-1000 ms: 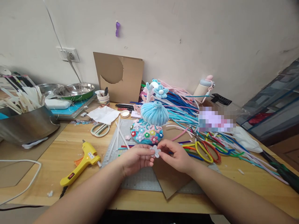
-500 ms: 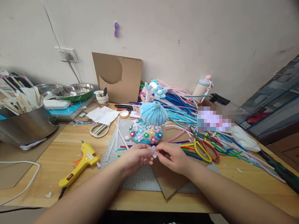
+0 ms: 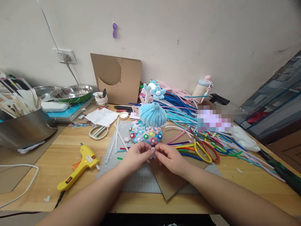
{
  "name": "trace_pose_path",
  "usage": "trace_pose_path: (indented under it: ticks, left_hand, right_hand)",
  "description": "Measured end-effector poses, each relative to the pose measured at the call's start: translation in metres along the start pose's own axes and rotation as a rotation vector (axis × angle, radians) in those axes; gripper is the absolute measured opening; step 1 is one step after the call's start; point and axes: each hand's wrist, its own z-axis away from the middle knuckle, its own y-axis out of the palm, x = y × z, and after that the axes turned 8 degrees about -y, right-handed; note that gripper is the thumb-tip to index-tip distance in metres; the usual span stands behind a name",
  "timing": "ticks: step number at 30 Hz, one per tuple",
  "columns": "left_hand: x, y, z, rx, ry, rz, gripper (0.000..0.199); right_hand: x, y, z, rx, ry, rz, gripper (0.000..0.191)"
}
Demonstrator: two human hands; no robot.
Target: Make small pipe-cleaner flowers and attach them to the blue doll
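Observation:
Between the fingertips of both hands is a small white flower (image 3: 153,152), mostly covered by the fingers. My left hand (image 3: 139,154) pinches it from the left, and my right hand (image 3: 168,157) pinches it from the right. Just behind them stands a craft piece with a pleated light-blue fuzzy dome (image 3: 152,114) and a blue flower (image 3: 158,92) on a white curved stem. Its round base (image 3: 143,133) is covered with several small coloured flowers. Under the hands lie a grey cutting mat (image 3: 138,182) and a piece of brown cardboard (image 3: 166,185).
A yellow glue gun (image 3: 80,168) and grey-handled scissors (image 3: 98,132) lie at left, near a metal pot (image 3: 25,130). To the right are red-and-yellow-handled scissors (image 3: 201,152) and many pipe cleaners (image 3: 183,108). Cardboard (image 3: 131,81) leans on the wall.
The fingers of both hands have closed in around the white flower, which shows less than before. The whole view has shifted slightly.

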Motion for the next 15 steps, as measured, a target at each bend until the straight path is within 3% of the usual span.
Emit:
trace_pose_path:
  ticks: [7,15]
  left_hand:
    - [0.0009,0.0011,0.0002,0.039,-0.054,0.081,0.033]
    - [0.0012,0.0057,0.0035,-0.009,-0.004,-0.003,0.027]
  right_hand:
    - [0.0044,0.0019,-0.0017,-0.036,0.097,-0.176,0.021]
    - [0.0037,0.0089,-0.0048,-0.094,0.412,-0.432,0.019]
